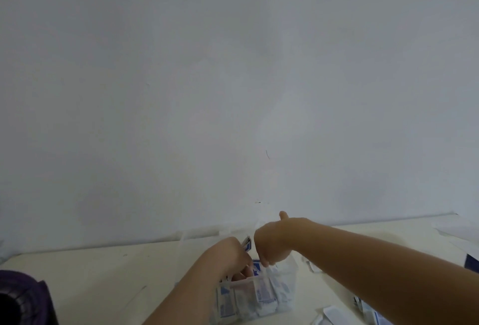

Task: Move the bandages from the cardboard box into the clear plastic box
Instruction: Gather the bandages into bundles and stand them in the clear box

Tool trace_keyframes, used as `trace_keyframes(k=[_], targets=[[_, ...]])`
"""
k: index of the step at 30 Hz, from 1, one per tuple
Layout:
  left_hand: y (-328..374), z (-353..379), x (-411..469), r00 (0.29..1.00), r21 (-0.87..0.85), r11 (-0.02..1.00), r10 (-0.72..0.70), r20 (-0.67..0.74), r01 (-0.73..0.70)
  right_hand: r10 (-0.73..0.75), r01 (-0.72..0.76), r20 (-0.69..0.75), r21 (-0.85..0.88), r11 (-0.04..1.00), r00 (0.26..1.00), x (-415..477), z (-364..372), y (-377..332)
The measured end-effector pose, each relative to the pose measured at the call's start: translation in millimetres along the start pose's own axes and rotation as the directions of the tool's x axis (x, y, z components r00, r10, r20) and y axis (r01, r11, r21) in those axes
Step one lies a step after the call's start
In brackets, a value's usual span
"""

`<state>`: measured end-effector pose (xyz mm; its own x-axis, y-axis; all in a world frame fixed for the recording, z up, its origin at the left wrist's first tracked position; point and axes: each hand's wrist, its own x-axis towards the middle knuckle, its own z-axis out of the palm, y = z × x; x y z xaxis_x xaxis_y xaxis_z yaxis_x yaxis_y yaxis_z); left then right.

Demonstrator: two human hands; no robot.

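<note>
Clear plastic box [241, 282] sat on desk [103, 285], right under both hands | bandages [263, 298] stood upright inside | left hand [228, 254] gripped a few | right hand [272, 244], just beside, pinched one.

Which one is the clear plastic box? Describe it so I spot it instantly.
On the cream table below the bare wall, look beneath the left hand and right hand. The clear plastic box sits there, crammed with white-and-blue bandage packets; its see-through walls set it apart from loose packets beside it.
</note>
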<state>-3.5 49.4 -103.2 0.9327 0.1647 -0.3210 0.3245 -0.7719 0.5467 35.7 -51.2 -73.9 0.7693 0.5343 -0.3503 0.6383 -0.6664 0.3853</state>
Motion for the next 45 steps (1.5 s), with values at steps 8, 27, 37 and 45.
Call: trace_keyframes(k=[8,27,37,45], targets=[[-16,-37,-36,0.969,-0.77,0.598,0.223,-0.108,-0.224,-0.004,0.414,-0.495,0.723,0.554,0.869,-49,-27,4],[-17,-38,-95,0.935,-0.883,0.404,0.343,-0.093,-0.237,-0.084,0.544,-0.806,0.315,0.778,0.586,-79,-23,-31],[-24,-33,-108,0.927,-0.804,0.525,0.366,-0.083,-0.279,-0.082,0.661,-0.728,0.561,0.498,0.68,-96,-26,-31],[-37,-40,-114,0.904,-0.806,0.52,0.426,-0.043,-0.283,0.023,0.568,-0.57,0.82,0.063,0.821,-85,-18,-36]])
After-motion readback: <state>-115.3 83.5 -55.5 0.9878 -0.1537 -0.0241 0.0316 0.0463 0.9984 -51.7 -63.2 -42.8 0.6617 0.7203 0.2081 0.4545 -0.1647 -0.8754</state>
